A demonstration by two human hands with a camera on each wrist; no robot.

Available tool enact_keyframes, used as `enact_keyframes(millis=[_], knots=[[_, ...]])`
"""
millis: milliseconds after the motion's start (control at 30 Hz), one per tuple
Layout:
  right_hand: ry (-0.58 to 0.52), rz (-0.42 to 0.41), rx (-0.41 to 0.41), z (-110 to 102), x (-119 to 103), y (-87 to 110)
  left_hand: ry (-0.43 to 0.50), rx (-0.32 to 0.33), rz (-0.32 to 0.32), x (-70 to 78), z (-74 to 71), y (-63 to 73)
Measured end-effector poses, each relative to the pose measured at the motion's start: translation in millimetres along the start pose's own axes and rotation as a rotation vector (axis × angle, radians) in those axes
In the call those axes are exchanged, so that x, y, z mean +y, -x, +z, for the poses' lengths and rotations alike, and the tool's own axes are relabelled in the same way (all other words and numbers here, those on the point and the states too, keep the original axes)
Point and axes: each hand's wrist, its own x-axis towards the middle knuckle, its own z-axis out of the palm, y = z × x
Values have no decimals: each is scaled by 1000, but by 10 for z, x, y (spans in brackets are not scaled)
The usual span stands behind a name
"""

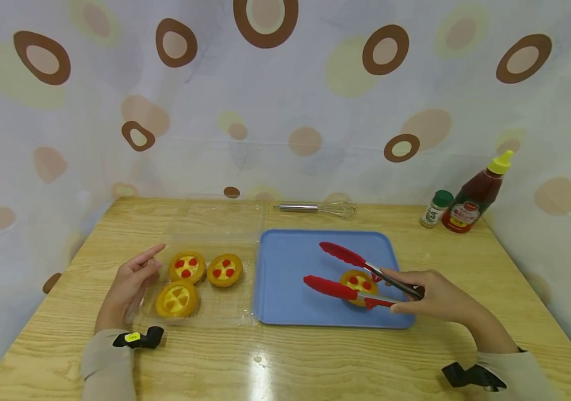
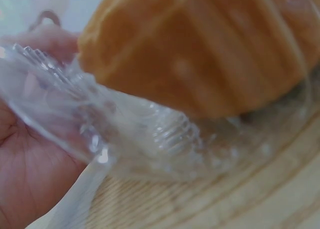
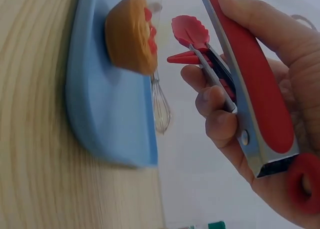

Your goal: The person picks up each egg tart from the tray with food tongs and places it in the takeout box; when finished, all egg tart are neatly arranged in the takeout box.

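Observation:
In the head view my right hand (image 1: 428,289) grips a pair of red-tipped tongs (image 1: 330,287) by the handles. The tongs' arms are spread, tips pointing left over the blue tray (image 1: 290,250). Below them on the tray sits an egg tart with red toppings (image 1: 352,278). My left hand (image 1: 130,284) is at the left wall of a clear plastic container (image 1: 230,312), its index finger extended. Inside are two red-topped tarts (image 1: 225,270) and one with yellow wedges (image 1: 176,299). Up close, the left wrist view has a tart's brown side (image 2: 190,59) behind the plastic.
A whisk (image 1: 310,208) lies behind the tray. At the back right stand a green-capped shaker (image 1: 434,210) and a sauce bottle with a yellow tip (image 1: 473,195). The container's lid (image 1: 220,217) lies open toward the patterned backdrop (image 1: 190,156). Wooden table (image 1: 325,362) runs along the front.

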Motion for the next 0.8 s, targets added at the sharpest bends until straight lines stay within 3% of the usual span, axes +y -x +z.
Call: enact_keyframes(millis=[400, 800], knots=[[106, -11, 27, -120, 121, 283, 0, 17, -10, 117, 83, 71], [100, -36, 7, -171, 272, 519, -56, 28, -34, -7, -14, -16]])
